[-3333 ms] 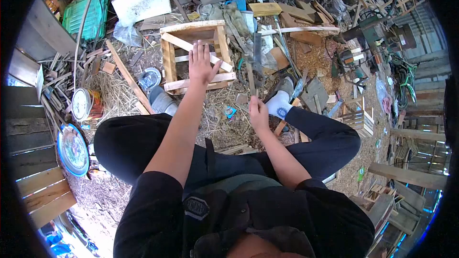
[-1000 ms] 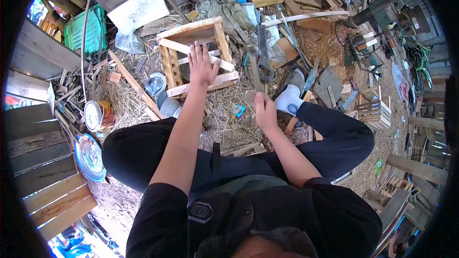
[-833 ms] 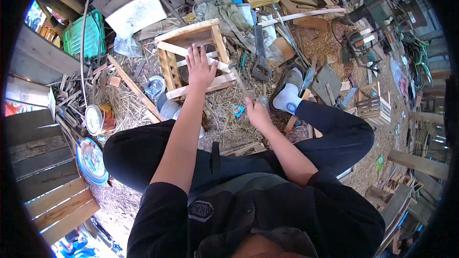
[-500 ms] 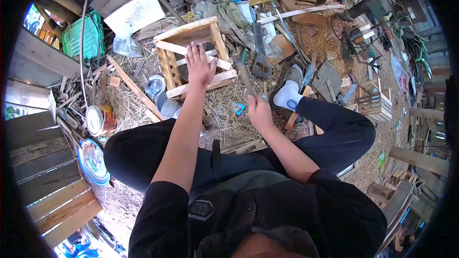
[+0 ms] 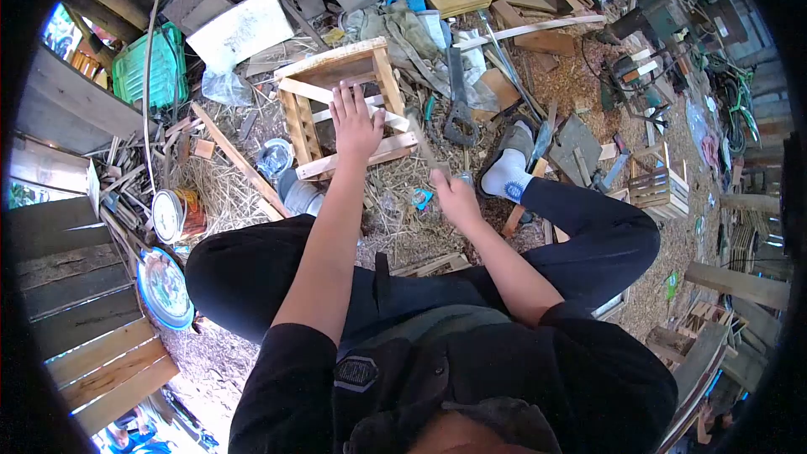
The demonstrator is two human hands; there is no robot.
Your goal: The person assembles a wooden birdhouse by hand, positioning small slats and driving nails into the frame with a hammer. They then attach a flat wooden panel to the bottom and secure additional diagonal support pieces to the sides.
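A small wooden crate frame [image 5: 385, 76] stands on the straw-covered ground in front of me. A diagonal slat [image 5: 307, 91] crosses its open side. My left hand [image 5: 357, 122] lies flat over the frame with fingers spread, pressing on the slat. My right hand [image 5: 456, 200] is closed around the handle of a hammer [image 5: 424, 145]. The hammer's head, slightly blurred, is close to the frame's right corner, by the slat's end. A lower slat [image 5: 395, 143] runs along the frame's near edge, partly hidden behind my left wrist.
A handsaw [image 5: 458, 105] lies right of the frame, near my shod foot [image 5: 508, 160]. Left of it are a glass jar [image 5: 275, 157], a paint can [image 5: 178, 214] and a long wood strip [image 5: 235, 160]. A slatted crate [image 5: 660, 185] sits at the right, with machinery [image 5: 664, 42] farther back.
The view has shifted slightly. My right hand and the hammer hold nearly the same place, with the hammer a little nearer the frame's corner. My left hand stays flat on the slat.
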